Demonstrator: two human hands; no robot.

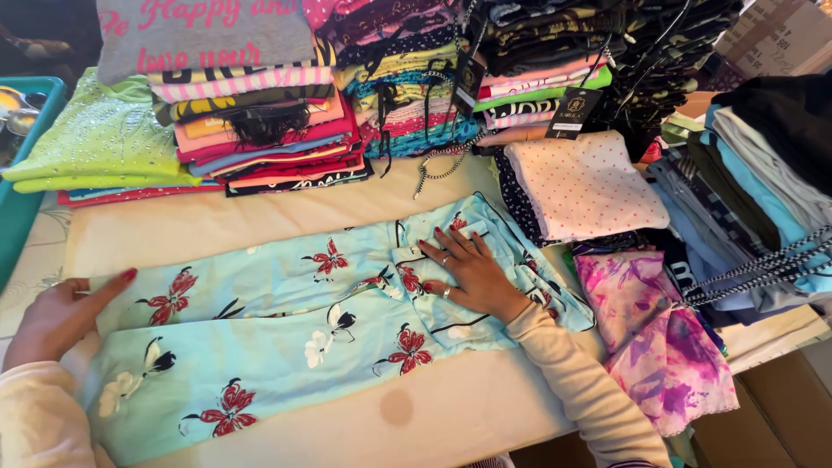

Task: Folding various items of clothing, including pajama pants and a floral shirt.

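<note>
A light blue garment (277,329) printed with red, white and black flowers lies spread flat across the cream table (191,227). My right hand (468,269), with rings and red nails, presses palm down on a folded part of the garment near its right end. At the garment's left end my left hand (61,314) rests with fingers apart, one finger pointing along the upper edge of the cloth. Neither hand grips anything.
Stacks of folded clothes line the back: a lime green pile (104,143), striped and pink piles (260,121), dark piles with hang tags (555,78). A white dotted garment (585,186), a pink-purple cloth (659,338) and blue-grey stacks (754,199) crowd the right. A teal bin (22,212) stands left.
</note>
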